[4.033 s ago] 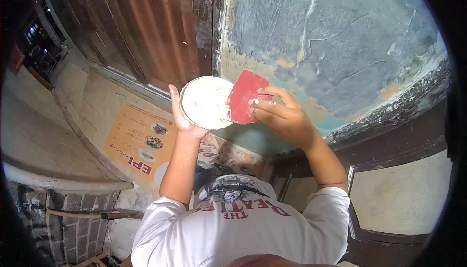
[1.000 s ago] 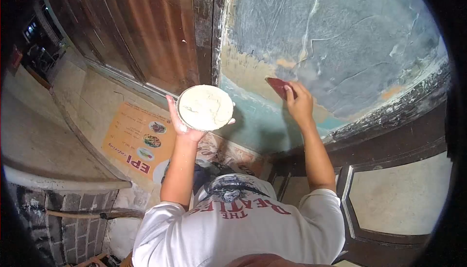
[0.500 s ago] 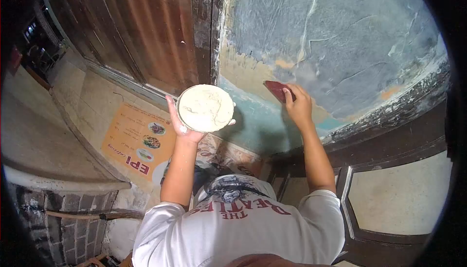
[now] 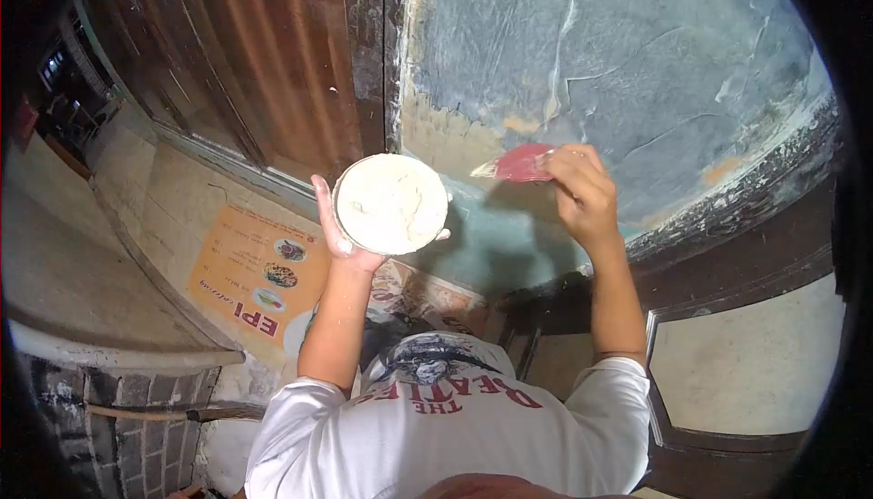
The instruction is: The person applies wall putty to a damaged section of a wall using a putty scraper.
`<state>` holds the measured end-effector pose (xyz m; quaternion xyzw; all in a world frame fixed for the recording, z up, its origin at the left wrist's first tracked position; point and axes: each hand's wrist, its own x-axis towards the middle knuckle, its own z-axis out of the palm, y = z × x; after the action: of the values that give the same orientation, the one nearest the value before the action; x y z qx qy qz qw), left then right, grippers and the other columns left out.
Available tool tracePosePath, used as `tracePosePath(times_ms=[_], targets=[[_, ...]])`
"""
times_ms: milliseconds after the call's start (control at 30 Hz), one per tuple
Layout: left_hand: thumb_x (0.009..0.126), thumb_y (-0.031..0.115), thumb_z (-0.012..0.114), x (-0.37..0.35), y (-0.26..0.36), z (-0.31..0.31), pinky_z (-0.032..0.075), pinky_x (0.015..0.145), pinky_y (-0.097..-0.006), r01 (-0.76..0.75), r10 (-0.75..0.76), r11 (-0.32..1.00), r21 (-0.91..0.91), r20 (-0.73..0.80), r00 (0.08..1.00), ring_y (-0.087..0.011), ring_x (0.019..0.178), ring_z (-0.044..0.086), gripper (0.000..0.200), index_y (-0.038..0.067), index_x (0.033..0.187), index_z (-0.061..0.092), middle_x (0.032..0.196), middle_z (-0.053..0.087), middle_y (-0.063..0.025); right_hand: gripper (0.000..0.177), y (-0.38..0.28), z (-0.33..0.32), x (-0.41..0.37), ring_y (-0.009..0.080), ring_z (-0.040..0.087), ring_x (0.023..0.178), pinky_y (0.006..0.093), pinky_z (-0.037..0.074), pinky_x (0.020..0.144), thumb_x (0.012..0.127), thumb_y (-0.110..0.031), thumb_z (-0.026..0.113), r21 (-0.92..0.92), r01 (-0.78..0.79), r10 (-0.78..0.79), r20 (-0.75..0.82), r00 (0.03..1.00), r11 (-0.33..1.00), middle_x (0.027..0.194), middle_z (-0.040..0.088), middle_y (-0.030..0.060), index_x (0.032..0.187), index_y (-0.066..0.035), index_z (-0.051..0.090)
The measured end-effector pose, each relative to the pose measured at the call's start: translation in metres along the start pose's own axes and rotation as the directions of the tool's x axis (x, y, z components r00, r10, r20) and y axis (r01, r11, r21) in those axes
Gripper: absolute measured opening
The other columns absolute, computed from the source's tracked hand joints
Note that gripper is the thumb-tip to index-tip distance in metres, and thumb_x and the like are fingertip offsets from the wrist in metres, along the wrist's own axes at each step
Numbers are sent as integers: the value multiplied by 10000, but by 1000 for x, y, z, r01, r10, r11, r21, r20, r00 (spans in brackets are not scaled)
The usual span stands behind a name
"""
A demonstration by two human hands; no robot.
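My left hand (image 4: 344,242) is wrapped round the side of a round tub of cream-coloured putty (image 4: 391,203), its surface uneven and ridged. In my right hand (image 4: 583,191) is a red putty scraper (image 4: 523,163), gripped at its right end. Pale putty sits on the scraper's tip, which points left toward the tub. A gap separates the scraper from the tub. Behind both stands a wall (image 4: 627,53) with grey-blue patchy paint, cracks, and a tan smeared area low on its left side.
To the left of the wall is a brown wooden door (image 4: 264,62). An orange menu banner (image 4: 250,267) lies on the floor. A dark wooden frame with pale panels (image 4: 746,367) is at lower right, and a grey brick structure (image 4: 145,426) at lower left.
My right hand has drawn back from the wall and turned, so the scraper's putty-loaded tip now shows. The tub in my left hand has shifted slightly right.
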<state>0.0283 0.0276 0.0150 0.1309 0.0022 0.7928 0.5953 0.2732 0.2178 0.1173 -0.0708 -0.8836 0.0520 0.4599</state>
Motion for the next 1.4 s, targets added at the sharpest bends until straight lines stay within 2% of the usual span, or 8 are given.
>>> tracePosePath(times_ms=[67, 267, 367, 600, 633, 867, 1133, 1400], targets=[[867, 846, 376, 4, -2, 4, 383, 1015, -744, -10, 9, 1000, -13, -48, 999, -456, 1311, 500, 998, 34, 1432, 503, 1481, 489, -213, 314, -16, -8, 10, 345, 656, 952, 399, 547, 842, 672, 121, 658, 5, 196, -195, 95, 976, 981, 981, 704, 111, 951, -18, 691], [875, 840, 372, 11, -5, 16, 413, 1030, -693, -8, 12, 999, 37, -119, 993, -455, 1303, 511, 1009, 12, 1441, 484, 1472, 490, -240, 278, -40, -14, 31, 332, 631, 1050, 395, 554, 862, 726, -19, 698, 34, 324, -322, 246, 914, 945, 1050, 681, 57, 999, -67, 682], [873, 844, 369, 11, -7, 23, 424, 1036, -669, 41, -40, 999, -26, 21, 999, -453, 1303, 511, 1025, 3, 1451, 467, 1477, 482, -247, 230, -45, -14, 35, 316, 632, 1069, 392, 558, 876, 770, -93, 672, 8, 385, -373, 266, 889, 923, 1056, 676, 41, 1000, -83, 686], [891, 827, 365, 6, -8, 26, 429, 1064, -612, -23, 31, 997, 68, -115, 993, -435, 1298, 522, 1009, -5, 1454, 460, 1470, 491, -246, 225, -47, -7, 28, 295, 639, 1091, 386, 578, 855, 760, -118, 685, -86, 439, -403, 272, 874, 894, 1057, 670, 28, 984, -96, 690], [896, 821, 368, 4, -7, 29, 427, 1078, -584, 20, -20, 999, -31, 15, 1000, -423, 1300, 525, 1008, -17, 1448, 464, 1470, 492, -244, 220, -48, -6, 27, 291, 637, 1092, 390, 576, 863, 757, -125, 690, -73, 428, -392, 285, 875, 901, 1055, 662, 27, 976, -96, 689], [895, 822, 366, 3, -5, 23, 427, 1080, -579, -25, 30, 998, 64, -80, 996, -421, 1307, 521, 1013, -25, 1441, 469, 1471, 490, -245, 239, -54, 1, 21, 287, 632, 1096, 390, 570, 866, 750, -126, 725, -35, 429, -404, 274, 873, 903, 1038, 643, 37, 977, -67, 685], [923, 789, 356, 2, -5, 19, 444, 1070, -570, -23, 24, 999, 39, -32, 999, -429, 1295, 534, 991, -47, 1446, 453, 1469, 486, -264, 282, -60, 5, 12, 306, 645, 1042, 392, 545, 873, 773, -65, 785, 184, 298, -336, 235, 912, 937, 1064, 646, 131, 1035, -16, 692], [882, 827, 391, 5, -9, 14, 442, 1065, -579, -18, 23, 999, 38, -141, 990, -410, 1278, 547, 1004, -26, 1398, 514, 1426, 537, -236, 283, -59, 8, 6, 338, 633, 1072, 403, 540, 897, 760, -38, 764, 163, 344, -369, 171, 913, 925, 1082, 662, 72, 1035, -33, 695]])
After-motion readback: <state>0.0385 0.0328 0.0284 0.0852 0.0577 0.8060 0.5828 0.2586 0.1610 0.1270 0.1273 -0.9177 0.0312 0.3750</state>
